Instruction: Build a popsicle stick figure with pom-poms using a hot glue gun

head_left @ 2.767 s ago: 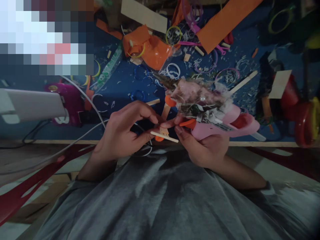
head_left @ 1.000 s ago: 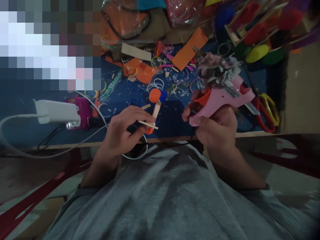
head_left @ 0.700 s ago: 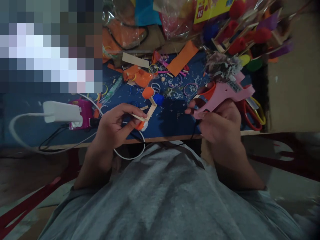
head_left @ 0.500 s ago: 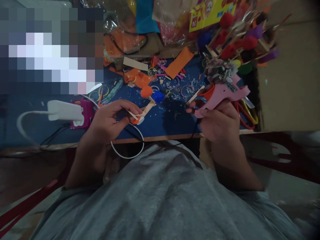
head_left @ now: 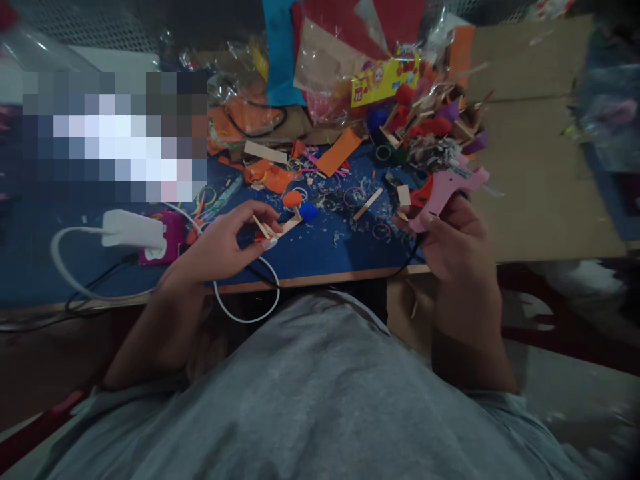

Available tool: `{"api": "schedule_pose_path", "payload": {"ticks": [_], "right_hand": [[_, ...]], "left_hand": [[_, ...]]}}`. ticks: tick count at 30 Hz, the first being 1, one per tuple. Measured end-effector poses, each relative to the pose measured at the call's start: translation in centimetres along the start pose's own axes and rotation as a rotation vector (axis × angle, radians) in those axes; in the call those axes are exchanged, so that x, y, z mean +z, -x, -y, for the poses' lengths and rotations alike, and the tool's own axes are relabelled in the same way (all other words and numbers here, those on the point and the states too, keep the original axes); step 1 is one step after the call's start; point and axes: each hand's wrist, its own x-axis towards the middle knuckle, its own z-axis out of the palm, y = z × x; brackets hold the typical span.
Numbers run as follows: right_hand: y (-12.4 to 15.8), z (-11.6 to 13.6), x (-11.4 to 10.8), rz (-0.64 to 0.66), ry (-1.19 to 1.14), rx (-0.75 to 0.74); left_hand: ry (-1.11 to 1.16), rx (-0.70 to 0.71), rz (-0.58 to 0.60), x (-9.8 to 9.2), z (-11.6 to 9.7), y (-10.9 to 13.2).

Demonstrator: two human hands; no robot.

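Observation:
My left hand [head_left: 227,240] pinches a small craft piece of wooden sticks [head_left: 290,225] over the near part of the table. An orange pom-pom [head_left: 293,199] and a blue pom-pom [head_left: 309,213] sit at its far end. My right hand [head_left: 453,233] is closed around a pink glue gun [head_left: 445,190] with an orange trigger; a black cord [head_left: 413,257] runs down beside it. Left of that hand, a loose wooden stick [head_left: 369,204] lies on the blue tabletop. A small pale rectangular piece [head_left: 404,195] is close to the trigger.
Scraps, rubber bands and an orange strip [head_left: 339,152] litter the blue table [head_left: 320,257]. Pom-pom and stick pieces [head_left: 435,127] are heaped at the back right, beside cardboard [head_left: 545,180]. A white charger [head_left: 133,230] in a magenta block and a looping white cable [head_left: 245,320] are at left.
My view has shifted. My right hand, with the glue gun, has moved right, away from the wooden stick that was at its fingertips. My left hand still holds the craft piece.

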Motion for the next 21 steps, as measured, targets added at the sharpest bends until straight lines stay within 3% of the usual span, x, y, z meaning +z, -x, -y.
{"api": "schedule_pose_path", "payload": {"ticks": [3, 10, 15, 21], "right_hand": [[-0.1, 0.4, -1.6, 0.083, 0.05, -0.034], [0.3, 1.8, -2.4, 0.023, 0.1, -0.046], [0.5, 1.0, -1.2, -0.012, 0.05, 0.001], [-0.5, -1.9, 1.7, 0.056, 0.082, 0.127]], "left_hand": [[-0.007, -0.025, 0.0, 0.5, 0.3, 0.0], [-0.06, -0.077, -0.06, 1.2, 0.3, -0.6], [-0.064, -0.082, -0.094, 1.7, 0.7, -0.8], [-0.062, -0.093, -0.116, 2.2, 0.8, -0.7]]}}
